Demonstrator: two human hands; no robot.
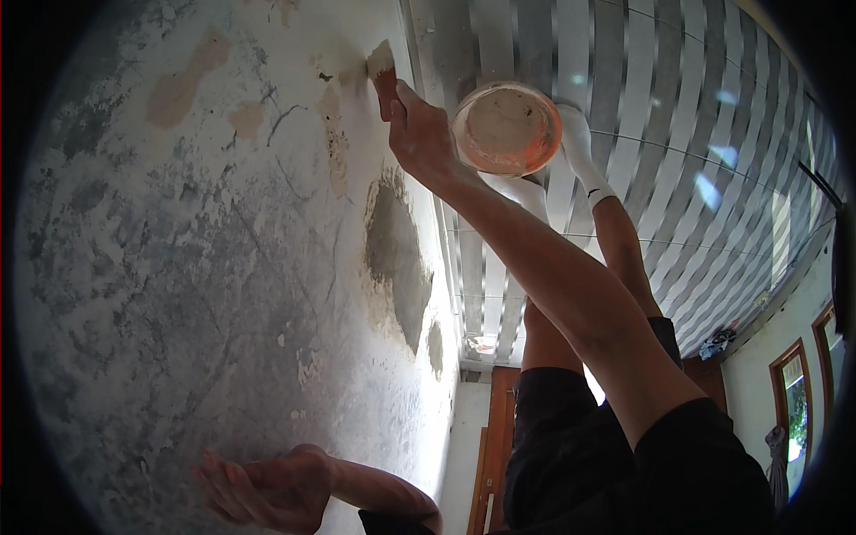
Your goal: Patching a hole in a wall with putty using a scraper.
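My right hand (419, 134) is closed around a paintbrush (386, 94) with a reddish-brown handle and a pale head. The brush head touches the wall (294, 205) low down, close to where it meets the floor. My left hand (272, 486) holds nothing; its fingers are apart and loosely bent, near the wall at the lower left. On the floor beside my right wrist stands an orange bucket (554, 134) with a pale mixture inside. The wall is blotchy grey and white, with a bare grey patch (397, 259) below my right hand.
My feet in white socks (578, 147) are close to the bucket on the striped tile floor (660, 107). A brown door (495, 446) stands at the bottom. Wood-framed openings (792, 392) and a hanging dark cloth (776, 464) are at the right.
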